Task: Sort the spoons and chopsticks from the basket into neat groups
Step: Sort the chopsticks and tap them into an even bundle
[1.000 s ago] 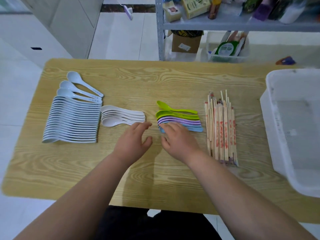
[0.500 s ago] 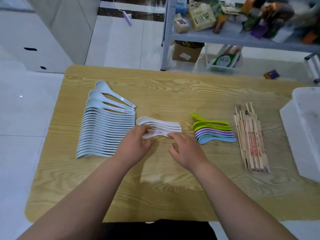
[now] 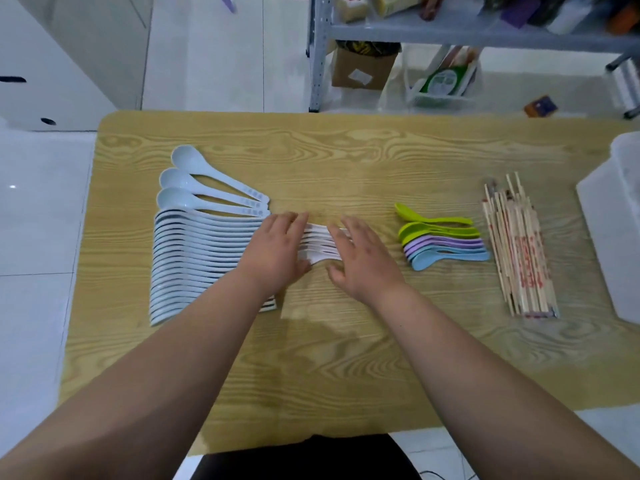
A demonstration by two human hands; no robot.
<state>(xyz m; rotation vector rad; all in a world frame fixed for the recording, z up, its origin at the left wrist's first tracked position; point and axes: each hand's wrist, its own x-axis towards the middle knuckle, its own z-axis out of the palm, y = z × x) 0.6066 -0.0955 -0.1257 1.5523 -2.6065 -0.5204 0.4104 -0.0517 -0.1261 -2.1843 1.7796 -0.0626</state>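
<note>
A small stack of white spoons (image 3: 318, 244) lies at the middle of the wooden table (image 3: 346, 358). My left hand (image 3: 277, 252) covers its bowl end and my right hand (image 3: 362, 259) covers its handle end; on each hand, fingers and thumb span the stack. A long row of pale blue spoons (image 3: 204, 261) lies to the left, partly hidden under my left forearm. To the right are green, purple and blue spoons (image 3: 440, 242), then a bundle of chopsticks (image 3: 519, 252). The white basket (image 3: 616, 237) sits at the right edge, cut off by the frame.
A grey metal shelf (image 3: 450, 29) with packages stands behind the table, with a cardboard box (image 3: 363, 69) and a clear bin (image 3: 443, 84) on the floor below it. White cabinets stand at the far left. Bare wood shows along the table's near side.
Both hands moved left from the coloured spoons to the white spoons and closed in on the stack's two ends. The camera view shifted left, so the basket slid towards the right edge.
</note>
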